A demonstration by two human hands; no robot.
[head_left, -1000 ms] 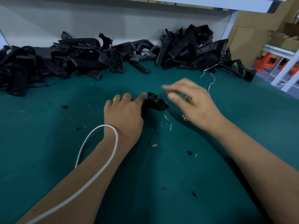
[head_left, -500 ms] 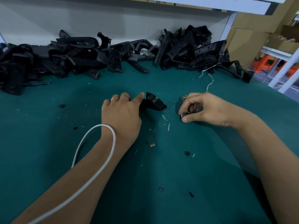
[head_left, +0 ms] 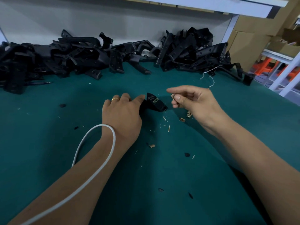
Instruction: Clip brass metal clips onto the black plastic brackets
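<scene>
The left hand [head_left: 121, 114] lies on the table [head_left: 48, 151], its fingertips touching the bracket [head_left: 155, 103] that sits just to its right. A clip [head_left: 156, 100] sits on that bracket's top. The right hand [head_left: 194, 103] hangs just right of the bracket, above the table, with a second clip [head_left: 172, 96] pinched between thumb and forefinger. Loose clips [head_left: 185, 116] lie on the table under and just nearer than the right hand. Behind both hands, well apart from them, a heap of brackets [head_left: 105, 57] runs along the table's far edge. A cable [head_left: 90, 159] lies over the left wrist and forearm.
</scene>
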